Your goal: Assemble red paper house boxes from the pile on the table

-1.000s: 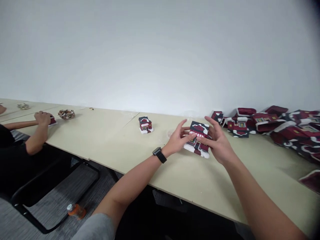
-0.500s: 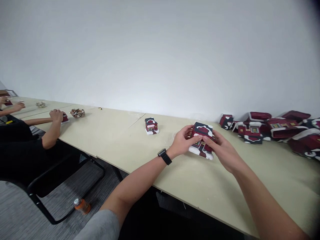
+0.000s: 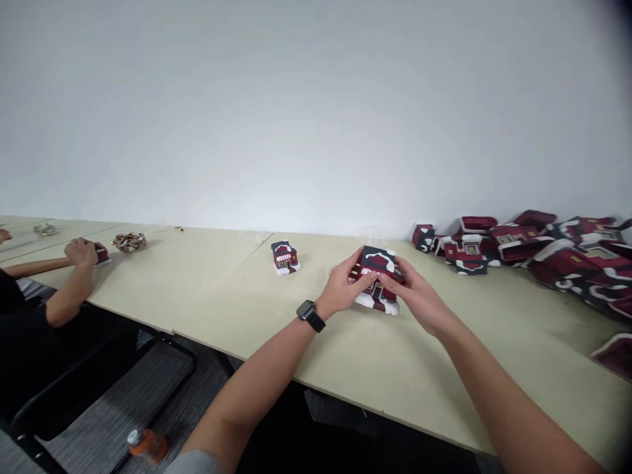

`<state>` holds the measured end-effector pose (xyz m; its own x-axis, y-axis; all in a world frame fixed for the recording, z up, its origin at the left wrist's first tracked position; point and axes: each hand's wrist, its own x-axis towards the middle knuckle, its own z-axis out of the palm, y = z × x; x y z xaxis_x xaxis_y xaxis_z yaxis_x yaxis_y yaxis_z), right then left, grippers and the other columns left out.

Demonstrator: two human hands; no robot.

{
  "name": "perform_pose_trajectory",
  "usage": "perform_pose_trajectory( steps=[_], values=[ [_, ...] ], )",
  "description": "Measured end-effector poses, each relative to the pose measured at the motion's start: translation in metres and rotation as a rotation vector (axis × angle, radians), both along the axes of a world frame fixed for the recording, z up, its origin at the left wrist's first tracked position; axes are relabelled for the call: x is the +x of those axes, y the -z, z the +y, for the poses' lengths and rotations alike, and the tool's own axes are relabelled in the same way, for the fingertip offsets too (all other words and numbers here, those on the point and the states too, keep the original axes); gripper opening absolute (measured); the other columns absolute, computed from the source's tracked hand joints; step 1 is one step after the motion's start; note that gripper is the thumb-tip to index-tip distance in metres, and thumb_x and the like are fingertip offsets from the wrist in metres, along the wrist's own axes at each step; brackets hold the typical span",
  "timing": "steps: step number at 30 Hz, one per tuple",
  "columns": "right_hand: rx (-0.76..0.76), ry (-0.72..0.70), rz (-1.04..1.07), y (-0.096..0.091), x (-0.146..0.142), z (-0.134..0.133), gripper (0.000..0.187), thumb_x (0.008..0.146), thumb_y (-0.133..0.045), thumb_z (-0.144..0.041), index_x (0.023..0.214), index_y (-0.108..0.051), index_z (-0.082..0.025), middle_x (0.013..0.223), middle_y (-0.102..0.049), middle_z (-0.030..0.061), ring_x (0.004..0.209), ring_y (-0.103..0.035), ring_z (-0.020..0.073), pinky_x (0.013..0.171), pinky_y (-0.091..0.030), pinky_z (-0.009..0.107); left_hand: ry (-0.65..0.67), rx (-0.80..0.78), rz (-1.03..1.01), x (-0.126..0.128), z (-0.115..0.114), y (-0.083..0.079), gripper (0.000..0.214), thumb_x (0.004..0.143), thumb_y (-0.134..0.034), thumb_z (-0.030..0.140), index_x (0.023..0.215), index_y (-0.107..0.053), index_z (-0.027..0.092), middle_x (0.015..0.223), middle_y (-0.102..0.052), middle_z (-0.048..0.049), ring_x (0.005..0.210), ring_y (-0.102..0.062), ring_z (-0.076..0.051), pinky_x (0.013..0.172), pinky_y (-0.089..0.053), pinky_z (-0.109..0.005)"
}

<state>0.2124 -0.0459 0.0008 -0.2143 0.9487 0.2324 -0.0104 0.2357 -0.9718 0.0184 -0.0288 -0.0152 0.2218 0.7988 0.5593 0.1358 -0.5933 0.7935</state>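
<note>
Between my two hands is a small model house, dark red with a black roof and white painted snow, its front facing me. My left hand wraps its left side, thumb across the front; a black watch sits on that wrist. My right hand grips the right side, its thumb almost meeting the other. Whether the base touches the table I cannot tell. A second house of the same kind stands upright on the table, left of my hands.
Along the wall at right lies a heap of similar houses, several tipped over. The pale table runs leftward to a co-worker's hands at another house, beside a bowl of small pieces. An orange bottle is on the floor.
My view has turned to the right, so more of the heap shows and everything sits further left. Both hands keep their hold on the house, which looks slightly more upright.
</note>
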Motion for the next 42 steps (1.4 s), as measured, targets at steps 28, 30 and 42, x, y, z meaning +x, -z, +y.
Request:
perform_pose_trajectory(
  steps=[28, 30, 42],
  values=[
    [-0.015, 0.014, 0.07, 0.004, -0.004, 0.0, 0.074, 0.078, -0.087, -0.066, 0.137, -0.062, -0.029, 0.137, -0.072, 0.0086, 0.123, -0.069, 0.0332, 0.104, -0.059, 0.05, -0.028, -0.031, -0.012, 0.002, -0.001, -0.006, 0.068, 0.093, -0.075, 0.056, 0.145, -0.062, 0.014, 0.124, -0.076, -0.0144, 0.102, -0.072, -0.025, 0.089, -0.06, -0.037],
    [-0.012, 0.018, 0.081, 0.004, -0.004, 0.001, 0.075, 0.077, -0.088, -0.066, 0.137, -0.062, -0.029, 0.134, -0.073, 0.0086, 0.122, -0.069, 0.0331, 0.105, -0.059, 0.05, -0.032, -0.031, -0.005, 0.002, -0.001, -0.006, 0.065, 0.094, -0.075, 0.054, 0.144, -0.063, 0.014, 0.125, -0.076, -0.0146, 0.103, -0.072, -0.025, 0.09, -0.06, -0.037],
    [0.015, 0.045, -0.008, 0.001, -0.003, 0.0, 0.072, 0.079, -0.085, -0.069, 0.135, -0.065, -0.028, 0.137, -0.073, 0.009, 0.124, -0.068, 0.0337, 0.107, -0.056, 0.05, -0.043, -0.026, 0.015, 0.002, -0.003, -0.007, 0.061, 0.094, -0.072, 0.055, 0.139, -0.064, 0.014, 0.12, -0.077, -0.0129, 0.097, -0.072, -0.023, 0.086, -0.059, -0.034]
  ],
)
